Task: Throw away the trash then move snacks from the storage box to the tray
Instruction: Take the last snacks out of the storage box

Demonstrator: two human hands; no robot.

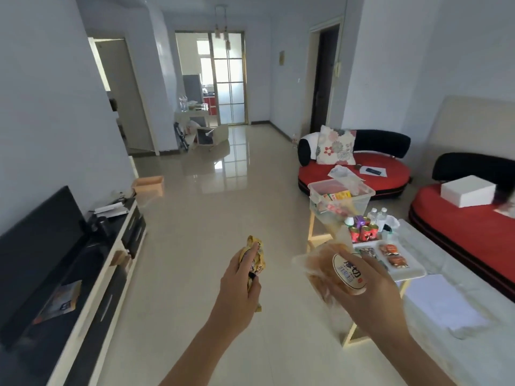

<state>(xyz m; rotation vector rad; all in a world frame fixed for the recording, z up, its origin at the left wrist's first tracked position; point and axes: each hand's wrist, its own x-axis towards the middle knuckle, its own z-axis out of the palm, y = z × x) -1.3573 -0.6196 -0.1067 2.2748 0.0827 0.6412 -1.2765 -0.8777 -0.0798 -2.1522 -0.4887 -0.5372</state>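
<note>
– Wrapper [255, 257], yellow, crumpled: left hand [239, 291] gripping it, mid-room over the floor. Bread bag [328, 266] with a round label: right hand [373, 296] curled round it, near the low table [446, 274].
– Bin?
– One, tan bin [149, 186], open-topped, far left on the floor past the TV stand [111, 246]. Well apart from both hands. Advice: walk right up and drop from directly over the opening, since light wrappers drift. One hand at a time.
– Counts?
– Two pieces of trash held. One clear storage box [341, 199], right, beyond the tray; packets inside, too jumbled to count. One white tray [412, 270], three packets [390, 253] on it. Three red cans [365, 232] and two small bottles [379, 214] between box and tray.
</note>
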